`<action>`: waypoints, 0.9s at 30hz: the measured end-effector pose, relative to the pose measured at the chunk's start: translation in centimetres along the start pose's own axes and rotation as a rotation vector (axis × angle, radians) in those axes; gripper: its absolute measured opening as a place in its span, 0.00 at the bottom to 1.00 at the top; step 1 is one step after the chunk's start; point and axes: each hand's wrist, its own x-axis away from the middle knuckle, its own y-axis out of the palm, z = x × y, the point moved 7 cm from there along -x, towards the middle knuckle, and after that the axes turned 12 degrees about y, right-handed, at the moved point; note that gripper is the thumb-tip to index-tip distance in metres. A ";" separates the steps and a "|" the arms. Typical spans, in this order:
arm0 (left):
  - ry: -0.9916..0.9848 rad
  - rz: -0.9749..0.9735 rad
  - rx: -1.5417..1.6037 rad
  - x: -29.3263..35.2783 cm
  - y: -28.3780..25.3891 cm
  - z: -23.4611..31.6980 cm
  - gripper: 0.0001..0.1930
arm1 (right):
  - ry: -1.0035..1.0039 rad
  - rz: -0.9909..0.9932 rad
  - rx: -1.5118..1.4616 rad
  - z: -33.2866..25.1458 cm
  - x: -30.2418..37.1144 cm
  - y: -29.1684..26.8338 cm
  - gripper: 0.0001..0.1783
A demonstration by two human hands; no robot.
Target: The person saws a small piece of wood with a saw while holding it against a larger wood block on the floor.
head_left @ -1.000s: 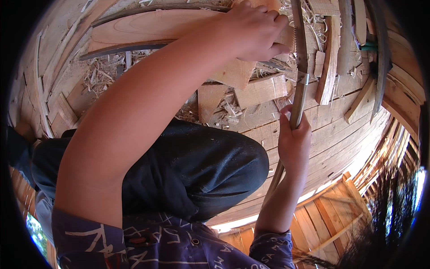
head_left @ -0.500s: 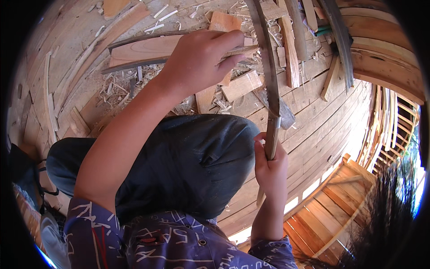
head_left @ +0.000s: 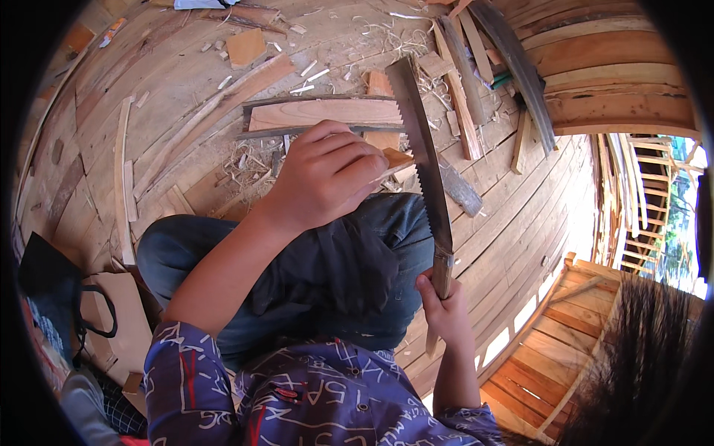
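Observation:
My right hand [head_left: 448, 312] is closed round the wooden handle of a handsaw [head_left: 425, 160]. The blade points up and away from me, its toothed edge facing left. My left hand [head_left: 331, 175] pinches a small, thin piece of wood [head_left: 399, 159]. The piece's far end meets or nearly meets the toothed edge near mid-blade; whether they touch I cannot tell. The fingers hide its near end. Both hands are above my bent legs, clad in dark trousers [head_left: 394, 223].
A pale board [head_left: 320, 115] lies on the plank floor [head_left: 513, 223] beyond my left hand. Around it are curled shavings [head_left: 249, 167] and offcuts. Long dark strips [head_left: 517, 74] are at the far right. A black bag [head_left: 48, 286] stands at the left, and slatted wood [head_left: 558, 349] at the lower right.
My left hand and the wood piece have moved down, closer to me. The saw blade now leans farther left at its tip. The whole view has shifted, showing more floor at the top.

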 end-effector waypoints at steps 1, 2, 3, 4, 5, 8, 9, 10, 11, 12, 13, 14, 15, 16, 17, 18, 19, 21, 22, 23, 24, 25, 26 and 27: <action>-0.004 0.016 0.004 0.2 -0.7 0.1 0.13 | -0.017 -0.003 0.011 -0.3 0.3 0.3 0.12; -0.006 0.026 -0.009 0.6 -1.3 0.1 0.13 | -0.033 -0.006 0.020 -0.7 0.6 0.4 0.13; -0.005 0.045 -0.009 0.6 -1.9 0.1 0.13 | -0.011 -0.015 0.026 -1.1 0.8 0.4 0.13; -0.001 0.066 0.008 0.6 -1.9 0.1 0.13 | 0.023 -0.010 0.029 -1.1 1.2 0.2 0.13; 0.002 0.078 0.015 0.7 -2.4 0.1 0.13 | 0.050 -0.018 0.027 -1.3 1.4 0.4 0.14; 0.012 0.132 0.014 0.2 -3.8 0.1 0.14 | 0.049 -0.029 -0.039 -2.3 1.9 0.8 0.15; 0.011 0.145 0.019 0.1 -4.3 0.1 0.14 | 0.033 -0.039 -0.038 -2.5 2.0 1.0 0.15; 0.013 0.164 0.013 -0.1 -4.7 0.1 0.14 | 0.018 -0.047 -0.037 -2.6 2.1 1.1 0.15; 0.002 0.182 0.023 -0.1 -5.1 0.0 0.13 | 0.006 -0.056 -0.038 -2.8 2.2 1.3 0.15; -0.009 0.201 0.035 -0.1 -5.4 -0.1 0.13 | -0.010 -0.064 -0.042 -3.1 2.4 1.3 0.16; -0.019 0.219 0.047 -0.1 -5.6 -0.3 0.12 | -0.025 -0.071 -0.045 -3.4 2.5 1.3 0.16; -0.026 0.222 0.052 0.0 -5.6 -0.4 0.12 | -0.039 -0.082 -0.052 -3.6 2.6 1.3 0.16; -0.032 0.224 0.056 0.2 -5.6 -0.5 0.12 | -0.034 -0.058 -0.066 -3.7 2.7 1.0 0.17; -0.039 0.227 0.060 0.2 -5.6 -0.6 0.12 | -0.029 -0.034 -0.080 -3.8 2.9 0.7 0.17; -0.037 0.226 0.063 0.2 -5.7 -0.6 0.12 | -0.021 -0.011 -0.094 -4.0 3.1 0.5 0.18; -0.035 0.225 0.066 0.1 -5.9 -0.5 0.12 | -0.012 0.005 -0.105 -4.3 3.2 0.4 0.18; -0.033 0.224 0.068 0.0 -5.9 -0.5 0.12 | -0.004 0.021 -0.116 -4.7 3.2 0.3 0.18; -0.028 0.233 0.077 -0.1 -6.0 -0.3 0.12 | -0.003 0.039 -0.092 -5.1 3.5 0.3 0.19; -0.026 0.237 0.080 -0.1 -6.1 -0.3 0.12 | -0.011 0.040 -0.059 -5.2 3.6 0.4 0.19; -0.023 0.236 0.085 -0.1 -6.1 -0.2 0.12 | -0.019 0.041 -0.027 -5.3 3.8 0.5 0.19; -0.021 0.236 0.089 -0.1 -6.0 -0.1 0.13 | -0.036 0.036 -0.022 -5.5 3.9 0.7 0.19; -0.018 0.235 0.092 -0.1 -6.0 -0.1 0.13 | -0.053 0.032 -0.018 -5.7 4.0 0.9 0.19; -0.020 0.245 0.101 -0.1 -6.1 -0.1 0.13 | -0.070 0.027 -0.013 -5.9 4.2 1.1 0.19; -0.022 0.255 0.110 -0.2 -6.2 -0.1 0.13 | -0.073 0.017 -0.023 -5.9 4.2 1.2 0.19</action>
